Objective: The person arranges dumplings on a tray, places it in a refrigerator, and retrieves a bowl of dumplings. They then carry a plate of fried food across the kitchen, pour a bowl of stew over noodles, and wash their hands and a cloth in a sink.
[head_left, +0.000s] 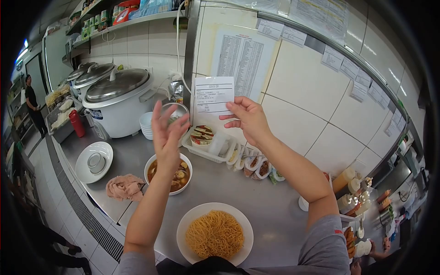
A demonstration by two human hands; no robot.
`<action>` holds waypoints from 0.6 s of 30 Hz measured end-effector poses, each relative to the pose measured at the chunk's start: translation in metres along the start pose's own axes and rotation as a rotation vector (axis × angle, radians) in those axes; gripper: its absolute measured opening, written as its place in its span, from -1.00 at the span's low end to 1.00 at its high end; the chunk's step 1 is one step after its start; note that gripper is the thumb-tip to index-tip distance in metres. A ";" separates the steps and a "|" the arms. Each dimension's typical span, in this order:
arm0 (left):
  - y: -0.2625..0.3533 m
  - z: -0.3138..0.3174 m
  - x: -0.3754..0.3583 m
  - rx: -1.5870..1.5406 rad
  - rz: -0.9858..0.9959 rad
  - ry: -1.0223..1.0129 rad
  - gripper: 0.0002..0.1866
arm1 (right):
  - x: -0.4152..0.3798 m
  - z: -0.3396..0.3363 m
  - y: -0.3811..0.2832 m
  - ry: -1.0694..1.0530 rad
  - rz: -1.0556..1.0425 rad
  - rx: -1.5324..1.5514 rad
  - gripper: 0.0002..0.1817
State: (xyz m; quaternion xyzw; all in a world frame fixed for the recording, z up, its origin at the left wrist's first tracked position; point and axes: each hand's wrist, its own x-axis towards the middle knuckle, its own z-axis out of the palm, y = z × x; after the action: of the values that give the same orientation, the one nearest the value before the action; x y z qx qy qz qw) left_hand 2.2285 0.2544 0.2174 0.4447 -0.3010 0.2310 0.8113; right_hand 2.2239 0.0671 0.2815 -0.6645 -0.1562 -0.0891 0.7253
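A printed paper slip (pixel 213 94) is pinched at its right edge by my right hand (pixel 247 118), up in front of the tiled wall. My left hand (pixel 168 133) is raised to the left of the slip with its fingers apart and nothing in it. Below the left hand, partly hidden by it, is a white bowl of soup (pixel 184 182) with pieces in brown broth. A white plate (pixel 182 233) of fried noodles (pixel 215 234) rests on the steel counter (pixel 275 220) in front of me.
Large rice cookers (pixel 120 110) stand at the back left. Left are a plate with a small bowl (pixel 96 162) and a pink cloth (pixel 124 187). A tub (pixel 206 153) and ingredient bags (pixel 259 167) line the wall. Sauce bottles (pixel 343 179) stand right. People (pixel 32 103) are at the far left and lower edges.
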 end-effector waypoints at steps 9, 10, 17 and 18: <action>-0.026 -0.119 -0.107 0.466 -0.197 0.161 -0.70 | -0.012 -0.016 -0.013 0.031 -0.017 -0.015 -0.80; -0.024 -0.127 -0.122 0.535 -0.202 0.121 -0.78 | -0.014 -0.017 -0.015 0.043 -0.021 -0.025 -0.80; -0.019 -0.184 -0.207 1.055 -0.475 -0.010 -0.86 | -0.021 -0.026 -0.016 0.087 -0.037 -0.035 -0.79; -0.020 -0.188 -0.216 1.151 -0.462 -0.008 -0.87 | -0.022 -0.027 -0.015 0.082 -0.034 -0.031 -0.79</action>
State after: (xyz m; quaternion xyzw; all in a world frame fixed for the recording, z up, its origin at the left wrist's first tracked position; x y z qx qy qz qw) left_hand 2.1408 0.3835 -0.0232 0.8656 -0.0271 0.1730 0.4692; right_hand 2.2016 0.0370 0.2859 -0.6687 -0.1361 -0.1309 0.7191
